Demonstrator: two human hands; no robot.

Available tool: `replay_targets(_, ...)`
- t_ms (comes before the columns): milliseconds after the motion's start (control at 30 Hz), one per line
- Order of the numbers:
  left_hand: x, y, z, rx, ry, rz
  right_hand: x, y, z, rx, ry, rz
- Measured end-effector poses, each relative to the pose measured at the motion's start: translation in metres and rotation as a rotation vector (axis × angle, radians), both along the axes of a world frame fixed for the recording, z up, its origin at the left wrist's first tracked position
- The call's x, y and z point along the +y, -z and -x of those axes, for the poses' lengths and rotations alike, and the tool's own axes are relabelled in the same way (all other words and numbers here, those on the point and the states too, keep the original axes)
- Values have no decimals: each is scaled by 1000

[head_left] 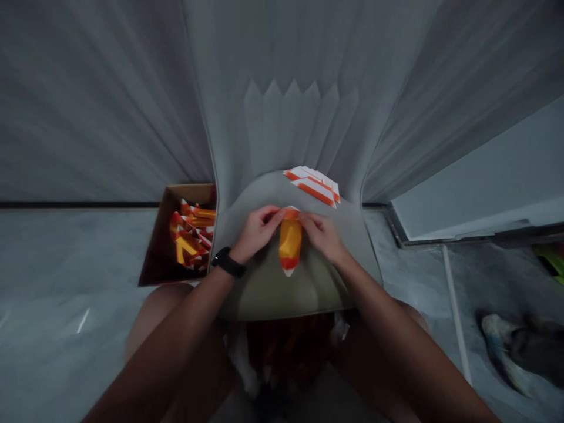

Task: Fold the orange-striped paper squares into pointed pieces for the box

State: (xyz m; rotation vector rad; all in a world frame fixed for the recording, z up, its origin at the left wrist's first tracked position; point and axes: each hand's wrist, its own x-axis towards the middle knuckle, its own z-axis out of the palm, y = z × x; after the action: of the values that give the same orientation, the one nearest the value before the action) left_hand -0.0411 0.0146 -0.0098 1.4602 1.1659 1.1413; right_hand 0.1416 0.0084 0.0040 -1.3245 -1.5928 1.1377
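Observation:
An orange and red folded paper packet [289,239] with white pointed ends lies lengthwise over the seat of a grey chair [259,288]. At its far end, my left hand [261,230] pinches the left edge between thumb and fingers. Opposite it, my right hand [322,232] pinches the right edge. Just beyond both hands, several flat white and orange paper pieces [315,185] lie overlapping on the seat. A black watch is on my left wrist.
Left of the chair, a cardboard box [154,249] on the floor holds several orange and red folded packets [189,244]. The ribbed chair back [293,117] rises ahead, with grey curtains [97,100] behind. A shoe [500,346] shows at the lower right.

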Motion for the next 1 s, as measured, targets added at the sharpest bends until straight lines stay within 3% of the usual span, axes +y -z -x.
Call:
replay_targets(167, 0, 1, -1, -40, -34, 25, -1, 0, 3, 19, 38, 21)
replay_targets(500, 6, 8, 1, -55, -131, 34, -6, 2, -2, 114, -34, 186)
replay_targets(733, -3, 9, 3, 28, -27, 80, -1, 10, -7, -42, 22, 42)
replay_targets(1000, -10, 1, 6, -25, 178, 210, 3, 12, -12, -38, 65, 9)
